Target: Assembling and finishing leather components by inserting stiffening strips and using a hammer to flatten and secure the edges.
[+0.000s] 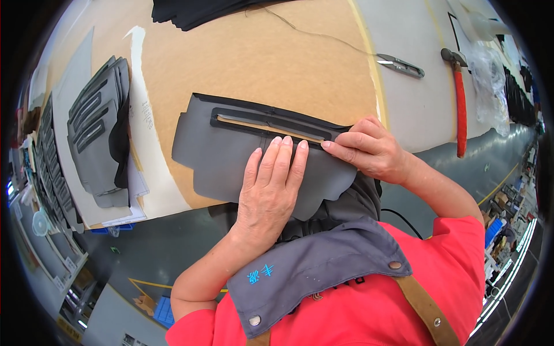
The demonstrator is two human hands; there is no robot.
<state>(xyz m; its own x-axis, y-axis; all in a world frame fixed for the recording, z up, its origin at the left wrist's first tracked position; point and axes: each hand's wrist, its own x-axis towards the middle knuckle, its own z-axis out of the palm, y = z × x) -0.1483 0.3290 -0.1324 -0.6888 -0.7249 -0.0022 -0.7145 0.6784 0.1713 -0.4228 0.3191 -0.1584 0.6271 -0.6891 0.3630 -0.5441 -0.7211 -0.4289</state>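
Observation:
A dark grey fabric panel (231,164) with black trim lies at the table's near edge, partly hanging over it. A long narrow slot framed in black runs across its upper part, and the tan table surface shows through. My left hand (271,190) lies flat on the panel, fingers stretched out, with the tips just below the slot. At the slot's right end my right hand (369,147) pinches the panel's edge between thumb and curled fingers. Its hidden fingers seem to be under the fabric.
Stacked grey panels with slots (95,144) lie to the left. Black fabric (196,12) sits at the far edge. Thread snips (401,66), a red-handled hammer (460,109) and a clear plastic bag (487,81) lie to the right. A loose thread crosses the tan board (254,63).

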